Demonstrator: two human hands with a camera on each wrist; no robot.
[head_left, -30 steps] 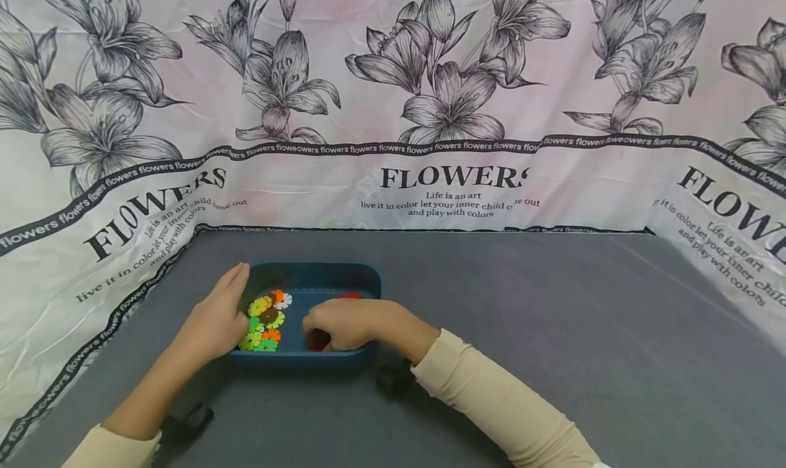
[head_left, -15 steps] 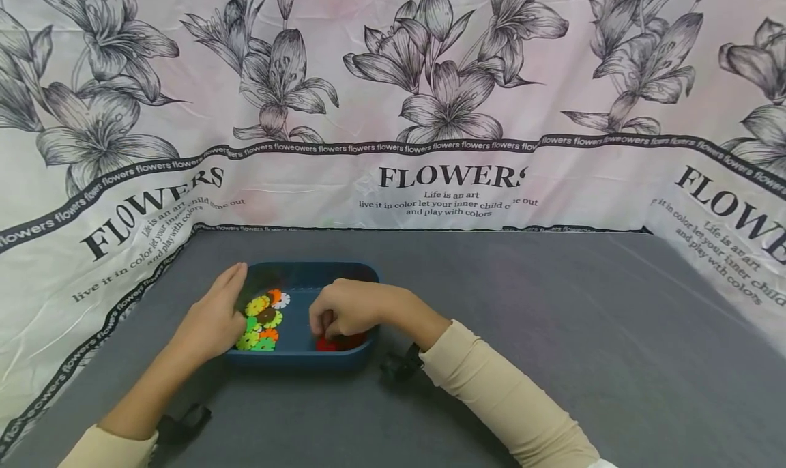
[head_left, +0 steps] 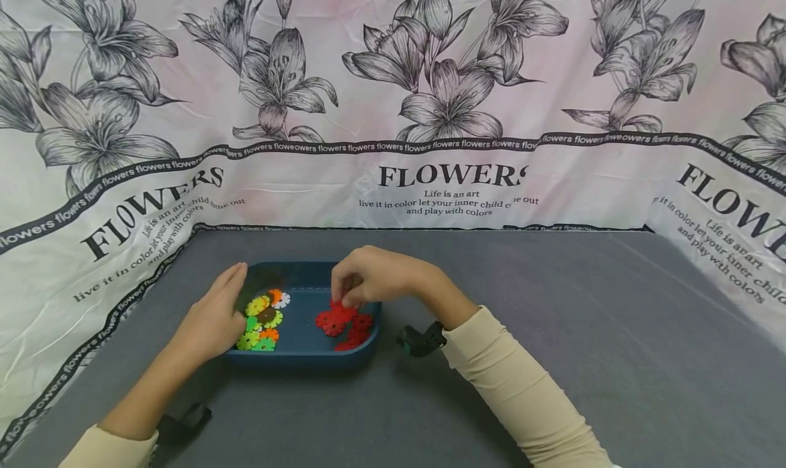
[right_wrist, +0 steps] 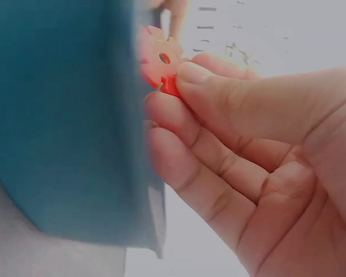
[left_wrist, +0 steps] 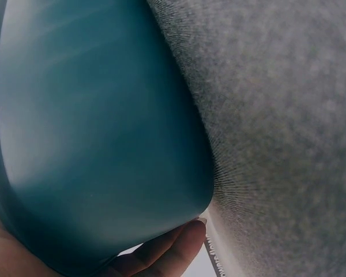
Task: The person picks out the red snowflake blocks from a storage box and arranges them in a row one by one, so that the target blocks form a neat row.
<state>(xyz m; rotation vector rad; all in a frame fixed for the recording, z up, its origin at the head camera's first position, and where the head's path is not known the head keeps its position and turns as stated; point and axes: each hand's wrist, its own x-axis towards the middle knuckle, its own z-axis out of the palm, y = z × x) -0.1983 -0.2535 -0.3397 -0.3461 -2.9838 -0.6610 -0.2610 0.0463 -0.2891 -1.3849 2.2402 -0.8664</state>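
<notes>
A dark blue tray (head_left: 295, 361) sits on the grey table. My left hand (head_left: 209, 321) holds its left end, thumb at the rim and fingers along the outside; the left wrist view shows fingers (left_wrist: 179, 248) round the tray's corner. Over the tray's right half, my right hand (head_left: 381, 273) pinches a red notched plastic disc (right_wrist: 160, 56) with a central hole between thumb and fingers. Several red notched discs (head_left: 333, 323) lie below that hand. Yellow, green, orange, white and brown discs (head_left: 268, 316) are grouped at the left inside the tray.
A cloth printed with flowers and lettering (head_left: 451, 188) forms the wall behind and at both sides. Grey table surface (head_left: 522, 304) stretches to the right of the tray. Black wrist mounts (head_left: 424, 340) hang under both forearms.
My right hand has risen from the tray's front right part and moved back and to the right, uncovering the red discs. The left hand and the tray stay in place.
</notes>
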